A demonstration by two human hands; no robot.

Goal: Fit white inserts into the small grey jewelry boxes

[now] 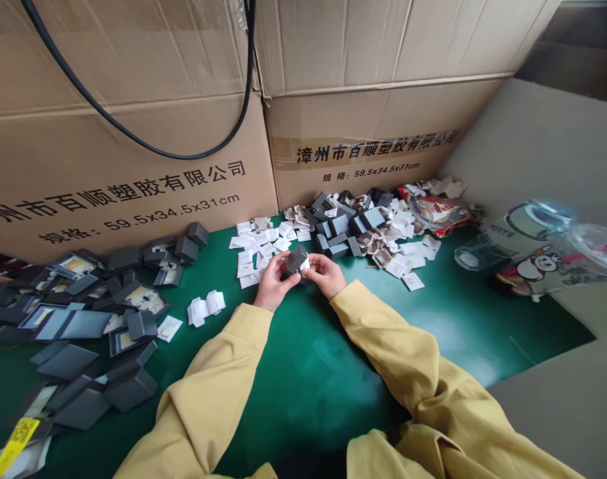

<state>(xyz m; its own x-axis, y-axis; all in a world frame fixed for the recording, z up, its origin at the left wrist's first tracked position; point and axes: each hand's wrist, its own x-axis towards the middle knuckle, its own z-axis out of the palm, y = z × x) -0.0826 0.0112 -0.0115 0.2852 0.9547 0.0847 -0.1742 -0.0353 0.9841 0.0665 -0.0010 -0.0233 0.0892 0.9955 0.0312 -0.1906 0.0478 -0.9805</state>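
My left hand (272, 284) is closed around a small dark grey box (297, 258) held just above the green table. My right hand (328, 274) pinches a white piece (306, 265) at the right side of that box; whether it is card or paper, and how far it sits inside, is too small to tell. Behind my hands lie several flat white cards (265, 241), spread in loose rows. A folded white insert (206, 307) rests to the left of my left sleeve, with a single white card (169, 328) beside it.
Many dark boxes (78, 362), some open, cover the left of the green table (303, 379). A heap of small grey boxes (338, 226) and paper scraps (383, 246) lies at the back. Two clear plastic cups (543, 263) stand right. Large cartons (184, 146) wall the back; a black cable (178, 156) hangs before them.
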